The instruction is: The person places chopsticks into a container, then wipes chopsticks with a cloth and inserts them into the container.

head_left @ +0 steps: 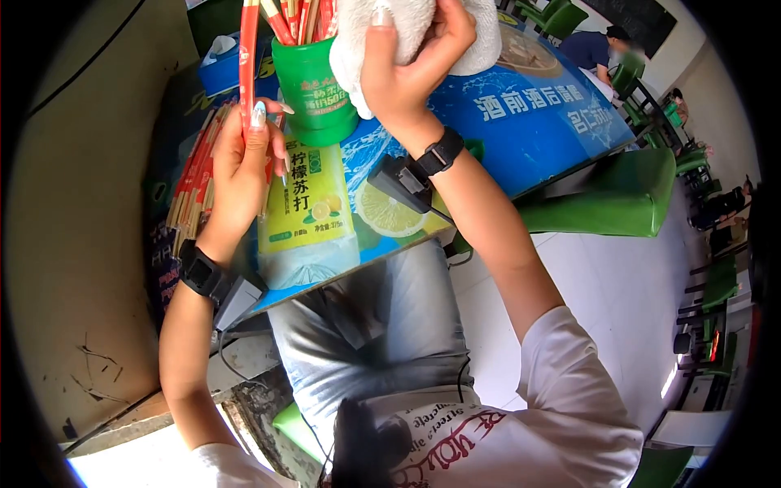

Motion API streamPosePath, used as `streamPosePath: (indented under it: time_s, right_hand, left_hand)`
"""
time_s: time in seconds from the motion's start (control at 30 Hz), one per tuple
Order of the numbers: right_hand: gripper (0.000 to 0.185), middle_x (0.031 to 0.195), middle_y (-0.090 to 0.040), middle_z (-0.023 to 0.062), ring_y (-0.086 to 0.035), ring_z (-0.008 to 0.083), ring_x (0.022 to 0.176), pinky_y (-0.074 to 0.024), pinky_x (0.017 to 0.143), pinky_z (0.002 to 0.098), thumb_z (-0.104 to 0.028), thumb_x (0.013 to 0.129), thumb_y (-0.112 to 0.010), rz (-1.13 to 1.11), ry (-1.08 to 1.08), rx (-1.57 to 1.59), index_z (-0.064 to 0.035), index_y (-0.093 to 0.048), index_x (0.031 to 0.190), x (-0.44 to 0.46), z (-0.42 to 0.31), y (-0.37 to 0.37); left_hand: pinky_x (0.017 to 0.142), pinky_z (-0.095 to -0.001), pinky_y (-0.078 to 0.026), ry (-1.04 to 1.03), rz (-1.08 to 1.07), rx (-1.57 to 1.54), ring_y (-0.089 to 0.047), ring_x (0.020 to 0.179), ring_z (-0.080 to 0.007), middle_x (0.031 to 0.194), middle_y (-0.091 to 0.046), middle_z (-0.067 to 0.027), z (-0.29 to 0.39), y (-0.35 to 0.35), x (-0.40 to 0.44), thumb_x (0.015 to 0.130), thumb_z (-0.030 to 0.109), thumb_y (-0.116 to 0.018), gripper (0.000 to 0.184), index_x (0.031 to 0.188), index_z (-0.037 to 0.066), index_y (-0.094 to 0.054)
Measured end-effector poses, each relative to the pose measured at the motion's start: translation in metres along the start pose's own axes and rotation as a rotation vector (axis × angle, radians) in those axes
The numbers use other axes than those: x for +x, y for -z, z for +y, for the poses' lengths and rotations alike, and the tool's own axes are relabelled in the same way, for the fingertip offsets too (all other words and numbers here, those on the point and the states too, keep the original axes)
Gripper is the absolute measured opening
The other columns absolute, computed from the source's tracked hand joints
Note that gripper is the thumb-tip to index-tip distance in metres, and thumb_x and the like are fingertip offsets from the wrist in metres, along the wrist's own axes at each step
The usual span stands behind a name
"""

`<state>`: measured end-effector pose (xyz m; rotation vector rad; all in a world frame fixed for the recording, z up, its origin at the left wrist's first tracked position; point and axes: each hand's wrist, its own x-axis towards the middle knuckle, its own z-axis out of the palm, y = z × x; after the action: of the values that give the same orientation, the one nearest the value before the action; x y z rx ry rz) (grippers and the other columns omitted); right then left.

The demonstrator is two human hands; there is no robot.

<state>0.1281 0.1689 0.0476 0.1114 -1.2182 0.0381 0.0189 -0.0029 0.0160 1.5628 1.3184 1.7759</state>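
Note:
My left hand [244, 159] is closed around an upright pair of chopsticks in a red paper sleeve [248, 61]. My right hand [407, 77] grips a bunched white towel [346, 65], thumb pressed on top. Between the hands stands a green plastic cup [316, 106] with several red-wrapped chopsticks [305, 20] poking out; the towel overlaps its right side. Beside my left hand, on the left of the table, lies a pile of wrapped chopsticks [191, 175]. Both wrists wear black straps with small grey devices.
The blue printed table [521, 122] runs away to the right. A blue tissue box [224, 75] sits at its far left, near the wall [89, 211]. A green chair [598, 199] stands against the right side. Another person [587, 53] is in the right background.

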Motion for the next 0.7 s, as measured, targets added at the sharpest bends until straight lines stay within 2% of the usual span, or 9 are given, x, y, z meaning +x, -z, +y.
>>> streamPosePath:
  time_s: [0.07, 0.17, 0.23, 0.3, 0.33, 0.37, 0.47, 0.63, 0.7]
  right_hand:
    - [0.056, 0.117, -0.039, 0.0187, -0.045, 0.0282, 0.105, -0.0373, 0.091, 0.0389, -0.015, 0.081, -0.058, 0.055, -0.21, 0.137, 0.0042, -0.029, 0.125, -0.008, 0.007, -0.004]
    - [0.058, 0.116, -0.039, 0.0183, -0.045, 0.0279, 0.103, -0.0378, 0.091, 0.0387, -0.017, 0.08, -0.059, 0.075, -0.155, 0.117, 0.0043, -0.029, 0.125, -0.015, 0.011, -0.007]
    - [0.056, 0.109, -0.043, 0.0203, -0.047, 0.0314, 0.097, -0.0386, 0.087, 0.0421, -0.021, 0.079, -0.059, -0.105, 0.187, -0.127, 0.0051, -0.034, 0.121, -0.001, 0.003, 0.005]
    - [0.044, 0.096, -0.053, 0.0119, -0.051, 0.0269, 0.085, -0.044, 0.074, 0.0354, -0.013, 0.068, -0.066, -0.07, 0.297, 0.052, -0.0041, -0.052, 0.109, 0.005, -0.012, -0.003]
    - [0.05, 0.102, -0.05, 0.0129, -0.05, 0.0251, 0.089, -0.0441, 0.077, 0.0337, -0.016, 0.072, -0.068, -0.265, 0.385, -0.027, -0.0034, -0.043, 0.113, 0.008, -0.02, 0.006]
    - [0.049, 0.101, -0.051, 0.0135, -0.051, 0.0256, 0.089, -0.0443, 0.077, 0.0342, -0.016, 0.071, -0.068, -0.3, 0.405, 0.031, -0.0033, -0.044, 0.113, 0.004, -0.024, 0.003]
    - [0.049, 0.101, -0.053, 0.0153, -0.052, 0.0263, 0.089, -0.0446, 0.078, 0.0343, -0.017, 0.071, -0.068, -0.412, 0.389, 0.119, -0.0027, -0.046, 0.112, 0.0, -0.028, 0.0]
    - [0.045, 0.096, -0.055, 0.0132, -0.055, 0.0279, 0.08, -0.0473, 0.07, 0.0331, -0.014, 0.067, -0.068, -0.137, 0.265, 0.099, -0.0047, -0.051, 0.108, 0.0, -0.016, -0.007]
    - [0.052, 0.106, -0.045, 0.0213, -0.047, 0.0325, 0.094, -0.0386, 0.086, 0.0438, -0.02, 0.079, -0.059, -0.202, 0.232, 0.032, 0.005, -0.038, 0.119, -0.004, -0.007, -0.001]
  left_hand:
    - [0.052, -0.0183, -0.039, -0.015, 0.034, -0.008, -0.046, 0.055, -0.0072, 0.069, -0.049, -0.0016, -0.004, 0.002, 0.001, 0.099, 0.021, -0.037, 0.022, 0.106, 0.003, -0.049]
    - [0.05, -0.018, -0.038, -0.008, 0.058, -0.02, -0.045, 0.053, -0.0067, 0.068, -0.049, -0.0016, -0.004, 0.004, 0.002, 0.099, 0.022, -0.036, 0.022, 0.103, 0.004, -0.049]
    - [0.049, -0.018, -0.037, 0.013, 0.044, -0.032, -0.044, 0.052, -0.0064, 0.067, -0.049, -0.0014, -0.004, 0.004, 0.001, 0.099, 0.022, -0.036, 0.023, 0.103, 0.004, -0.049]
    - [0.047, -0.0172, -0.035, 0.0, 0.019, -0.034, -0.043, 0.052, -0.0047, 0.065, -0.048, 0.0008, -0.005, 0.004, -0.001, 0.099, 0.024, -0.036, 0.023, 0.101, 0.005, -0.05]
    - [0.047, -0.0169, -0.034, 0.002, -0.004, -0.033, -0.043, 0.052, -0.0043, 0.065, -0.048, 0.0014, -0.006, 0.004, -0.002, 0.099, 0.024, -0.036, 0.023, 0.101, 0.006, -0.051]
    - [0.047, -0.0167, -0.034, 0.004, -0.028, -0.032, -0.042, 0.051, -0.0039, 0.064, -0.048, 0.002, -0.006, 0.005, -0.002, 0.099, 0.025, -0.037, 0.024, 0.1, 0.006, -0.051]
    - [0.047, -0.0162, -0.032, 0.064, -0.105, -0.007, -0.04, 0.05, -0.0026, 0.062, -0.046, 0.003, -0.001, -0.002, -0.005, 0.099, 0.027, -0.037, 0.025, 0.099, 0.007, -0.052]
    - [0.047, -0.0176, -0.031, 0.144, -0.261, 0.042, -0.037, 0.049, -0.0031, 0.056, -0.04, 0.004, 0.009, -0.002, -0.005, 0.098, 0.03, -0.039, 0.028, 0.097, 0.007, -0.053]
    - [0.047, -0.0179, -0.031, 0.162, -0.302, 0.067, -0.036, 0.048, -0.0033, 0.056, -0.038, 0.0043, 0.008, -0.002, -0.004, 0.098, 0.03, -0.039, 0.028, 0.097, 0.007, -0.054]
